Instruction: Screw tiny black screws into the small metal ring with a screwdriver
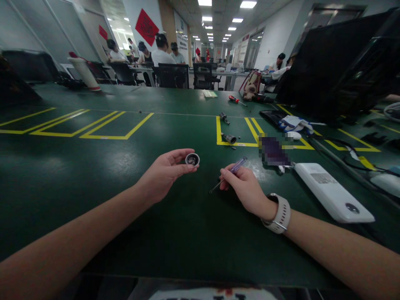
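Between the thumb and fingers of my left hand (164, 173) is a small round metal connector part (192, 160), its open end turned toward me with contacts visible inside. My right hand (242, 185) grips a small screwdriver (239, 165) with a translucent purple handle. The thin shaft slants down to the left, its tip apart from the connector part. Farther off on the green table (175, 233), a metal cylindrical connector (229, 138) and a second metal piece (223, 118) lie at the yellow tape lines, with tiny dark bits beside them.
A white power bank (334, 191) and a blurred-out phone (275, 151) lie right of my right hand, with cables (334, 146) beyond. Farther back are a red screwdriver (236, 100), gloves (295, 124) and a large black monitor (337, 66). Several people sit at distant desks.
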### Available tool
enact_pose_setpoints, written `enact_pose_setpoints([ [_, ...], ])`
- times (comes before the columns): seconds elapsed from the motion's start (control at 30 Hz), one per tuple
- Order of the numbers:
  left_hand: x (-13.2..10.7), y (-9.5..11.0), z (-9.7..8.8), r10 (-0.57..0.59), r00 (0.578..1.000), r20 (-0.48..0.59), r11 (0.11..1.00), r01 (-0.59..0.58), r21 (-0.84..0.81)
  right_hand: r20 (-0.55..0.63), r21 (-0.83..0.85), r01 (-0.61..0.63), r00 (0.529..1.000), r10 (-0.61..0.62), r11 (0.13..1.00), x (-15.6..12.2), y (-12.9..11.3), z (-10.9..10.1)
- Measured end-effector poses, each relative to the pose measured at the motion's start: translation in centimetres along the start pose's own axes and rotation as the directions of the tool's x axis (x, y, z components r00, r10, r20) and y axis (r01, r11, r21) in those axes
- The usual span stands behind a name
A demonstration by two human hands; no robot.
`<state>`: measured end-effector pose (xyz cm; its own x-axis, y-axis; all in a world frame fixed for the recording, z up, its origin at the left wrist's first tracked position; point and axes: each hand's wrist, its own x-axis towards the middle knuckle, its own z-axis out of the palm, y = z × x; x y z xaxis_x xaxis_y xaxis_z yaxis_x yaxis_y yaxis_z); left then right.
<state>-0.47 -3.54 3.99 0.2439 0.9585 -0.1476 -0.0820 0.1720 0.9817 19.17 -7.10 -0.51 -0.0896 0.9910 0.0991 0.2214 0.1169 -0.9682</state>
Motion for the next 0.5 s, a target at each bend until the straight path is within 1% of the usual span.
enact_pose_setpoints([
  [0.07,0.0,0.0,0.1,-0.002,1.0,0.0,0.999,0.002,-0.038,0.006,-0.148,0.084,0.996,-0.084,0.985,-0.3,-0.4,0.1],
  [0.1,0.0,0.0,0.1,-0.001,1.0,0.003,0.998,0.001,-0.059,0.017,-0.225,0.154,0.988,-0.155,0.962,-0.5,-0.7,0.1],
  [0.13,0.0,0.0,0.1,0.002,1.0,0.007,0.997,-0.001,-0.078,0.041,-0.298,0.245,0.969,-0.244,0.922,-0.7,-0.8,0.2],
  [0.17,0.0,0.0,0.2,0.003,1.0,0.011,0.996,-0.002,-0.092,0.074,-0.363,0.345,0.937,-0.342,0.866,-0.9,-1.0,0.3],
  [0.2,0.1,-0.1,0.2,0.005,1.0,0.014,0.995,-0.004,-0.101,0.115,-0.416,0.44,0.894,-0.434,0.796,-1.2,-1.1,0.4],
  [0.27,0.2,-0.1,0.2,0.009,1.0,0.011,0.994,-0.007,-0.106,0.215,-0.478,0.584,0.802,-0.557,0.656,-1.7,-1.3,0.5],
  [0.3,0.2,-0.1,0.1,0.014,1.0,0.007,0.994,-0.013,-0.107,0.258,-0.494,0.627,0.767,-0.587,0.602,-1.9,-1.3,0.6],
  [0.37,0.3,-0.1,0.1,0.028,1.0,0.009,0.994,-0.027,-0.108,0.298,-0.509,0.671,0.725,-0.621,0.539,-2.2,-1.3,0.6],
  [0.4,0.3,-0.2,0.1,0.034,0.999,0.012,0.993,-0.032,-0.11,0.292,-0.507,0.688,0.704,-0.647,0.519,-2.3,-1.4,0.6],
  [0.5,0.2,-0.2,0.2,0.033,0.999,0.013,0.994,-0.032,-0.101,0.214,-0.494,0.735,0.62,-0.755,0.464,-2.5,-1.5,0.4],
])
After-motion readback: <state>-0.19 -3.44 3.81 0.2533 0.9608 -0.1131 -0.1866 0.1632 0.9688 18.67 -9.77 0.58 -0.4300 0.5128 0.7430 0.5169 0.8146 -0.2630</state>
